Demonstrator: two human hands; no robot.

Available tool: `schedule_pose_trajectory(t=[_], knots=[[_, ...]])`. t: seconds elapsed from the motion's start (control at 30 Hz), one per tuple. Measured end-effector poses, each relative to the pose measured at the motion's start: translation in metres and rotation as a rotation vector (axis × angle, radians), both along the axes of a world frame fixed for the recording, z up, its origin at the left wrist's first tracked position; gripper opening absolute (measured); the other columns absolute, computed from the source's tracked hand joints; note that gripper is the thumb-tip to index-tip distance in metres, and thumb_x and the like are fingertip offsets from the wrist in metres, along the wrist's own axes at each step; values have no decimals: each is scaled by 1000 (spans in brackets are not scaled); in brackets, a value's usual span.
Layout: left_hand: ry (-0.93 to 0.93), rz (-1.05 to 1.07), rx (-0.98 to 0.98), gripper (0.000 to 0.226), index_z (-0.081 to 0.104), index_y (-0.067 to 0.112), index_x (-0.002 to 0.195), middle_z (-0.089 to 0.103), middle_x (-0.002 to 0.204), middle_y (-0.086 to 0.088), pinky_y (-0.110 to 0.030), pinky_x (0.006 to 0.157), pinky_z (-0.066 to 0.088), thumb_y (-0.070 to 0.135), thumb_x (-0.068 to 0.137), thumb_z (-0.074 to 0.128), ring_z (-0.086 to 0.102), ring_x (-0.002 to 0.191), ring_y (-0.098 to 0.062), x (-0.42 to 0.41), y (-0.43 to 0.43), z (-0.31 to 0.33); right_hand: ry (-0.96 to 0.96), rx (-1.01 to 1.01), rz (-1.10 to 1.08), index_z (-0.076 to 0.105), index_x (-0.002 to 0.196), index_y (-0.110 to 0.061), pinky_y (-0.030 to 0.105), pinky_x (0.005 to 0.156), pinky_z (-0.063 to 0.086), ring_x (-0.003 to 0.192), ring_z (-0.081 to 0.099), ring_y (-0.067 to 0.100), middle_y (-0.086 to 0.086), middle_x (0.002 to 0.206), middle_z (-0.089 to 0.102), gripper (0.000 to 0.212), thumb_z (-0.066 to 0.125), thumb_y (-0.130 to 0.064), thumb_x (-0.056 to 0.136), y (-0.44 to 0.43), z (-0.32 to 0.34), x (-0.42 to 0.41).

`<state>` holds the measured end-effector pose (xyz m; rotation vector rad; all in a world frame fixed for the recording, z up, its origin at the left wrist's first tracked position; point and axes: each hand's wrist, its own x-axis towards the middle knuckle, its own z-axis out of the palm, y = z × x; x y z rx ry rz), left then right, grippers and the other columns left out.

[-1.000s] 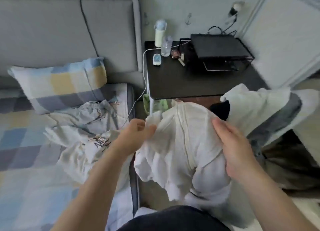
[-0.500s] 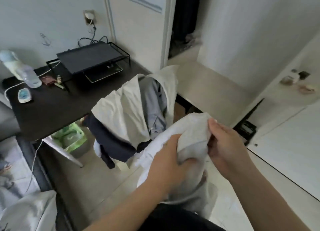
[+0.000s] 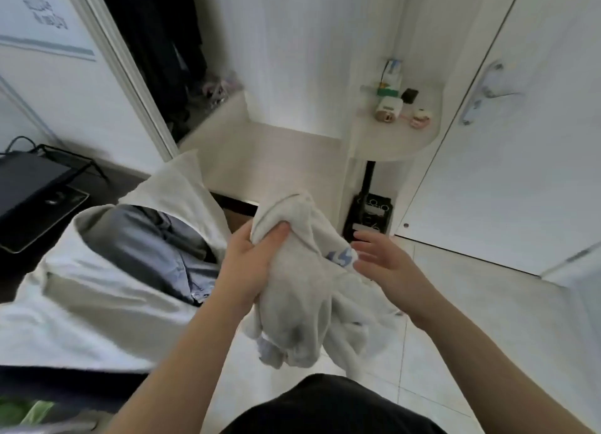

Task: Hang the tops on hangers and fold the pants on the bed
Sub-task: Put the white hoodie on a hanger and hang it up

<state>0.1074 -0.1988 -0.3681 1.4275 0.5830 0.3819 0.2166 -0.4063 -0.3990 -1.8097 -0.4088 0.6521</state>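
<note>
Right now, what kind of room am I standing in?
Probably a small bedroom: dark clothes hang in an open closet, a heap of laundry sits on the left, and your left hand grips a white garment near a white door.

Unreadable blue print (image 3: pixel 340 258) on white garment (image 3: pixel 302 280); blurred grey lettering (image 3: pixel 45 14) on wall panel (image 3: pixel 61 85).

Two hands, a left hand (image 3: pixel 249 262) and a right hand (image 3: pixel 387 260); one bunched white top (image 3: pixel 294 290); one grey shirt (image 3: pixel 153 245); one cream jacket (image 3: pixel 97 290); one door handle (image 3: pixel 484 92)
</note>
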Motion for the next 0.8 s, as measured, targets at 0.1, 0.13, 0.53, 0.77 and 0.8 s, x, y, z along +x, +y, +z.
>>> schedule_pose_trajectory(t=[0.1,0.13,0.53,0.77,0.8], knots=[[-65,-152,-90,28,80,26,100,77,107,-6,-26,77,59,42,77,80,74,101,-19,3,7,17,-85,-68,66,32,151,-41,19,106,39,140,38,5,-21,147,45,73,64,-7,95,-1,-29,4],[-80,-198,-105,34,80,25,102,77,110,-7,-26,77,59,42,74,81,74,103,-20,3,12,22,-124,-72,54,24,156,-39,27,114,34,145,30,6,-20,155,35,79,65,-9,95,0,-35,8],[-107,-346,-130,47,75,4,93,70,93,-15,-38,81,52,25,52,67,67,90,-30,6,28,30,49,-114,530,58,132,-37,39,106,50,121,61,9,-13,130,65,64,81,-19,76,37,-13,41],[-68,-331,-60,60,69,-9,102,68,99,-21,-44,88,46,27,54,63,64,96,-33,-15,33,15,246,123,392,55,109,-8,49,98,54,101,68,26,10,116,70,29,66,6,86,39,-20,32],[-80,-351,-57,56,72,-5,101,69,98,-19,-41,88,48,26,55,62,65,95,-30,-17,31,14,240,116,419,51,130,-19,42,99,55,111,67,21,4,130,65,53,65,9,87,42,-17,32]])
